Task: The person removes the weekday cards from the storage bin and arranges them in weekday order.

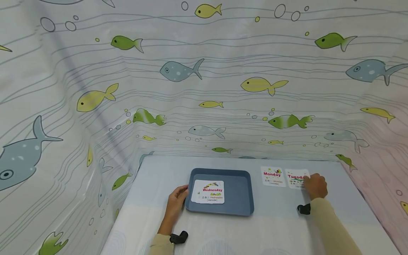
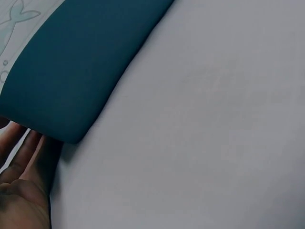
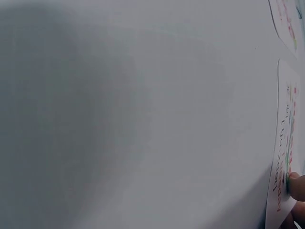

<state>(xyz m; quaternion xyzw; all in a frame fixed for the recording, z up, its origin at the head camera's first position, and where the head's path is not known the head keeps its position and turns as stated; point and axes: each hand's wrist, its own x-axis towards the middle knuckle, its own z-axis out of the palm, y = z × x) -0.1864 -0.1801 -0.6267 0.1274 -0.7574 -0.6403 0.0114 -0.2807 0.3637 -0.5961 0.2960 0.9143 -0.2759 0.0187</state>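
My left hand (image 1: pixel 177 201) is at the left side of a blue-grey tray (image 1: pixel 237 194), its fingers (image 2: pixel 23 160) reaching to the outer wall; the tray hides the fingertips in the left wrist view. Inside that tray, toward its left, lies a white card (image 1: pixel 197 191) printed "Wednesday". On the far right, my right hand (image 1: pixel 316 186) pinches the right edge of a "Tuesday" card (image 1: pixel 294 175). In the right wrist view the thumb rests on the card's printed face, with other fingers beneath its edge. Just left of it, a "Monday" card (image 1: pixel 273 177) lies face up.
All of this stands on a pale cloth-covered table (image 1: pixel 271 223). Behind and to the left hangs a white curtain (image 1: pixel 223 46) printed with fish and wavy lines. Each wrist wears a small black camera (image 1: pixel 179 237).
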